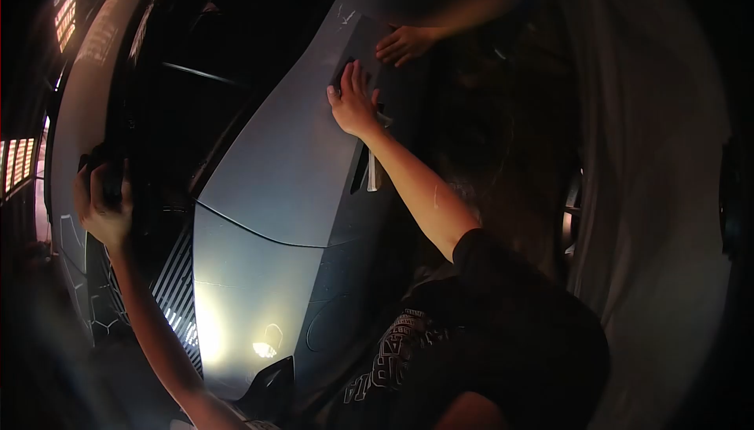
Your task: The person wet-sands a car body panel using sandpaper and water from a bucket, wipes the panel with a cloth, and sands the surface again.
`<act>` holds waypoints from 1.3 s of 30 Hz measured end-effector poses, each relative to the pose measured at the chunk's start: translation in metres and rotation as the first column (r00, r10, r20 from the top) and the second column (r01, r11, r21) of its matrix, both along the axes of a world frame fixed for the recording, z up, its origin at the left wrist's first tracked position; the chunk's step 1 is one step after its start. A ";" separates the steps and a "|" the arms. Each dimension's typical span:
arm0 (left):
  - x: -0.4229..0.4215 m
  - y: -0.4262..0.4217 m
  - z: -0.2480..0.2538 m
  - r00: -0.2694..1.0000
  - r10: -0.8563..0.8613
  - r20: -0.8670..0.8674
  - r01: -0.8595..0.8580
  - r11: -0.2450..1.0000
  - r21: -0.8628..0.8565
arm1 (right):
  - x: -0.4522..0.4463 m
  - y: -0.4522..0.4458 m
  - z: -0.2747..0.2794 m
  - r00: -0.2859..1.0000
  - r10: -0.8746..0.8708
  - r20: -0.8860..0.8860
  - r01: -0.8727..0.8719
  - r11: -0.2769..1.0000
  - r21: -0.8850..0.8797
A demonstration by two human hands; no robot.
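Note:
My left hand (106, 206) is raised at the far left, fingers curled around a black object (112, 180) whose kind I cannot make out in the dark. My right hand (355, 104) lies over the silver-grey car body panel (275, 147), close to its dark lower edge. Under its fingers shows part of a dark block (339, 76), mostly hidden by the hand. Just below the wrist, a pale narrow strip (373, 172) sits against the dark side of the panel.
Another person's hand (404, 43) rests with spread fingers beside the panel at the top. A curved seam (259, 234) divides the bodywork. Bright light reflects low on the panel, near a black pointed part (273, 381). Pale draped sheeting (644, 194) hangs at the right.

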State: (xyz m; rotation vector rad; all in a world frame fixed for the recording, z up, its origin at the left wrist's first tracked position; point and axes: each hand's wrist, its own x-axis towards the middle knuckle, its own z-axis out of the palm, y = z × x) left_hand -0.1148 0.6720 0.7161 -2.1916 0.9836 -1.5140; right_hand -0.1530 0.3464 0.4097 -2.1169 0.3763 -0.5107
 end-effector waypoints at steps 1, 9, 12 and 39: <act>-0.003 0.001 -0.003 1.000 0.010 0.008 -0.010 1.000 0.004 | 0.009 -0.009 0.001 1.000 -0.018 -0.009 0.019 0.999 0.031; 0.011 0.014 -0.007 0.993 0.111 -0.040 -0.112 0.993 -0.036 | -0.029 0.016 -0.007 0.968 0.244 0.053 -0.241 0.968 -0.068; 0.014 0.018 -0.010 0.985 0.173 0.000 -0.173 0.984 -0.031 | 0.106 -0.111 -0.016 0.996 -0.081 0.025 0.076 0.983 0.166; 0.016 0.012 -0.018 0.959 0.279 0.044 -0.274 0.956 -0.103 | 0.123 -0.122 -0.013 0.999 -0.022 0.045 0.016 0.990 0.142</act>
